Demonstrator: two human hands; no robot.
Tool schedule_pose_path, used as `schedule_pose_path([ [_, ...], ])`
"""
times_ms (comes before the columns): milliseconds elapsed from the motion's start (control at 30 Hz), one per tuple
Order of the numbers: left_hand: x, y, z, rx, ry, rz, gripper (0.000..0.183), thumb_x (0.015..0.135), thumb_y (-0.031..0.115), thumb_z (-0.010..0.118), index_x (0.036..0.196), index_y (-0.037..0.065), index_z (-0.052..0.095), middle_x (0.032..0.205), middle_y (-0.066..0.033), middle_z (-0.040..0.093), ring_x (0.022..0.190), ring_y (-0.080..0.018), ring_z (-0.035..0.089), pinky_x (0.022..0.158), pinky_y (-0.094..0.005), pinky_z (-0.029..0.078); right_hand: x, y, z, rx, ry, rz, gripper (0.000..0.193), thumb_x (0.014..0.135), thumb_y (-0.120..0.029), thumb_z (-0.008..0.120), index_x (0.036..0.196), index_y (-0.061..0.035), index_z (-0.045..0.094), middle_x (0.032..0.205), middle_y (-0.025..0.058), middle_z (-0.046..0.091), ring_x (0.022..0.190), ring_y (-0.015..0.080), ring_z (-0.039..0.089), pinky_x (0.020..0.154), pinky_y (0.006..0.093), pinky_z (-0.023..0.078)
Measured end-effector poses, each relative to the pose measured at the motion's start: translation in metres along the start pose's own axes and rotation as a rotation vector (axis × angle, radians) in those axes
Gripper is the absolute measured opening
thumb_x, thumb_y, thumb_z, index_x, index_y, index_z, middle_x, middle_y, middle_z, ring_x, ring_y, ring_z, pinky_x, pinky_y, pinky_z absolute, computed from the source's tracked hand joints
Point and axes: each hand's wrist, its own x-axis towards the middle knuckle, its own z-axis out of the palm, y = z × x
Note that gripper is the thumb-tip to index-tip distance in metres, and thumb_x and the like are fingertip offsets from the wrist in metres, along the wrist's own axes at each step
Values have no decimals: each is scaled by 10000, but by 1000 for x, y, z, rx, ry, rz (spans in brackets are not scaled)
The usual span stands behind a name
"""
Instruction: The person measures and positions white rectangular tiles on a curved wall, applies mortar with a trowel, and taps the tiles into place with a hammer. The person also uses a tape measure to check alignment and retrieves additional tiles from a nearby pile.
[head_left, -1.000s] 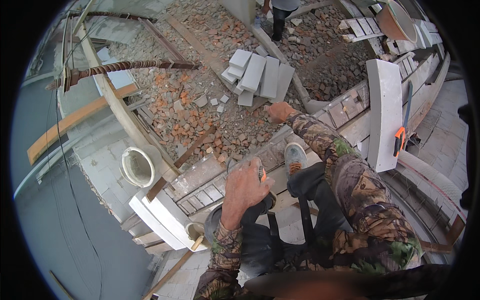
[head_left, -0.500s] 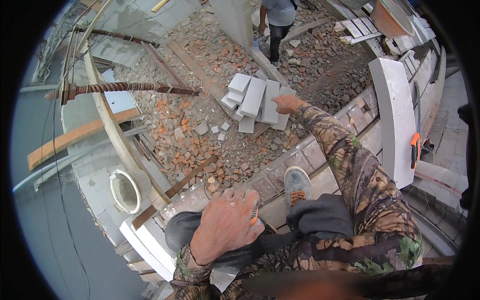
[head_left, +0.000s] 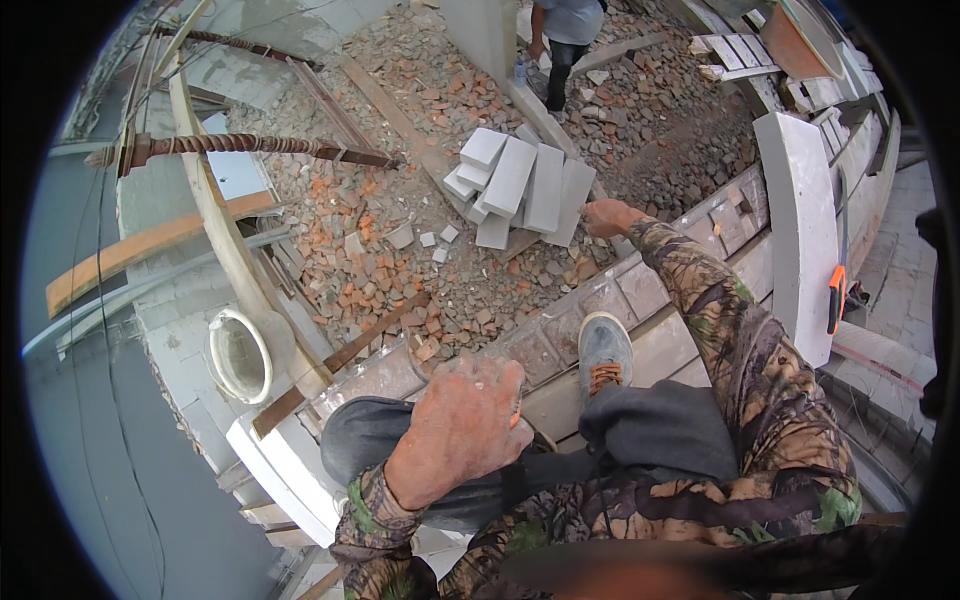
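Note:
My left hand (head_left: 462, 430) is closed in front of my bent knee, around something mostly hidden; only a bit of orange shows at the finger side. Stretched forward to the right, my right hand (head_left: 610, 218) has its fingers curled, with nothing visible in them. It appears just right of a pile of pale grey-white blocks (head_left: 515, 178), which lies lower down on the rubble. To my right stands a long white block (head_left: 800, 235). Beside that block is a handsaw with an orange and black handle (head_left: 836, 298).
Broken brick rubble (head_left: 380, 265) covers the ground below the wall top (head_left: 655, 370) under my shoe. A whitish bucket (head_left: 240, 355) and white block (head_left: 290, 475) are at left. A person (head_left: 570, 30) stands beyond; an orange tub (head_left: 800, 40) sits far right.
My right hand has drawn slightly right and lower, and its pointing finger is now curled in. The left hand stays closed and has shifted a little. The view has shifted slightly.

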Motion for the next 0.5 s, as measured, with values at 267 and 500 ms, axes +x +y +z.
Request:
schedule_pose_path([
  [267, -2, 1, 4, -14, -8, -19, 521, 809, 350, 684, 1141, -34, 562, 890, -220, 661, 897, -404, 644, 799, -487, 540, 6, -29, -22, 25, 53, -141, 569, 829, -141, 624, 1373, 21, 586, 1071, 288, 713, 998, 416, 706, 876, 489, 568],
  [500, -14, 3, 8, -62, 31, -21, 462, 814, 341, 677, 1076, -19, 551, 916, -193, 646, 898, -384, 640, 764, -483, 528, 9, -51, -27, 8, -8, -151, 586, 833, -134, 602, 1401, 9, 569, 1165, 288, 693, 1096, 420, 677, 944, 485, 546],
])
